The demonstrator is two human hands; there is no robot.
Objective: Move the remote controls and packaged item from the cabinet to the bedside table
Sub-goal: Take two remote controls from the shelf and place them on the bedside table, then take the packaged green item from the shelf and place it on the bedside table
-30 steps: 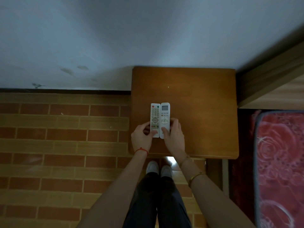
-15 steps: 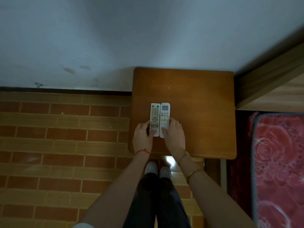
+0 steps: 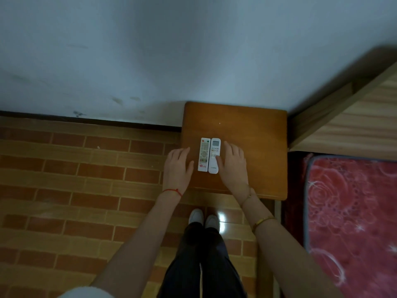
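Two white remote controls lie side by side on the brown wooden bedside table [image 3: 253, 130]. The left remote [image 3: 204, 154] has coloured buttons; the right remote [image 3: 214, 155] has a small screen at its top. My left hand [image 3: 178, 166] hovers flat just left of the left remote, fingers apart, holding nothing. My right hand [image 3: 233, 163] lies flat to the right of the right remote, its thumb touching that remote's edge. No packaged item is in view.
The table stands against a pale wall [image 3: 193, 50]. A wooden bed frame [image 3: 348, 108] and a red patterned mattress [image 3: 352, 211] are on the right. Brick-patterned floor [image 3: 86, 179] extends left. My legs and white shoes [image 3: 204, 218] are below the table's front edge.
Both hands have let go of the remotes' lower ends and moved apart to either side. The remotes stay side by side on the table.
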